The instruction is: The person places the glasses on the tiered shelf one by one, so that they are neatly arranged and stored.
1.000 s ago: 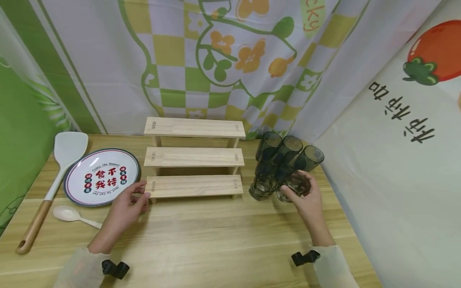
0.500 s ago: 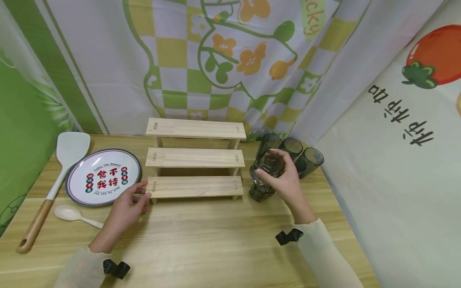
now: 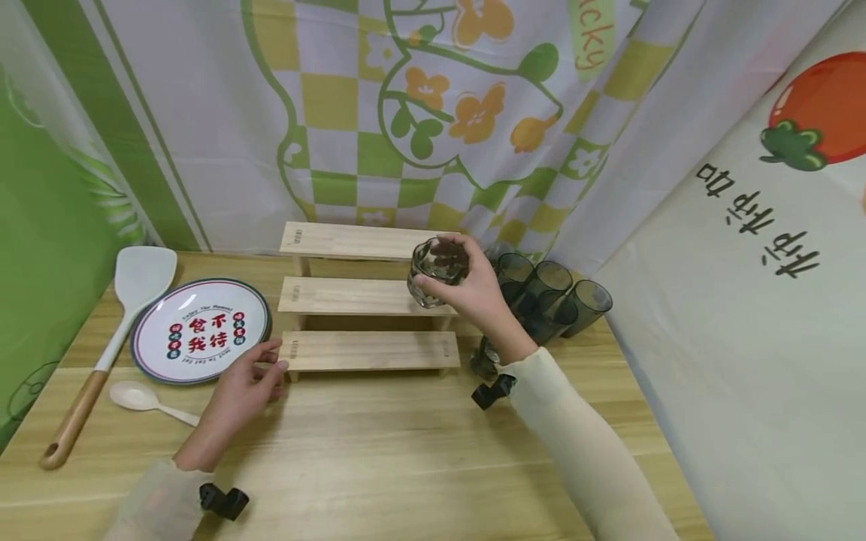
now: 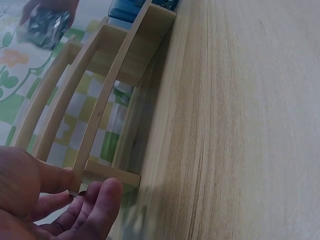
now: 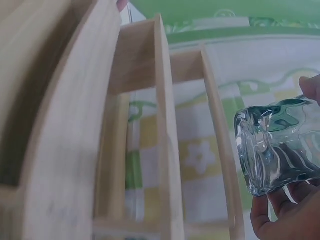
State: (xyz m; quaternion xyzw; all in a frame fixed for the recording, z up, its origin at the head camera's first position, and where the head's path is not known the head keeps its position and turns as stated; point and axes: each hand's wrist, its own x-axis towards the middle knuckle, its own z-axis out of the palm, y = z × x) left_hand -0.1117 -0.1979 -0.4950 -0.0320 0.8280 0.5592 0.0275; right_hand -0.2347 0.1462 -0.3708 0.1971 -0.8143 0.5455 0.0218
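My right hand (image 3: 479,294) holds a clear, wavy-sided drinking glass (image 3: 425,272) in the air, in front of the right part of a three-tier wooden shelf rack (image 3: 368,350). The right wrist view shows this glass (image 5: 277,145) apart from the boards, with thumb and fingers on opposite sides of it. At the rack's left end, my left hand (image 3: 245,387) pinches the lowest board. Thumb and fingertips meet around that board's corner in the left wrist view, where the rack (image 4: 107,95) stretches away from the hand (image 4: 60,200).
Several dark tumblers (image 3: 590,300) stand at the back right, with another wavy glass (image 3: 482,362) partly behind my right forearm. A printed plate (image 3: 203,330), a white spatula with wooden handle (image 3: 143,279) and a pale spoon (image 3: 135,396) lie at left. A curtain (image 3: 331,105) hangs behind.
My right hand has lifted the wavy glass from beside the tumblers and carried it left, to the upper tiers of the rack. My left hand stays at the rack's end.
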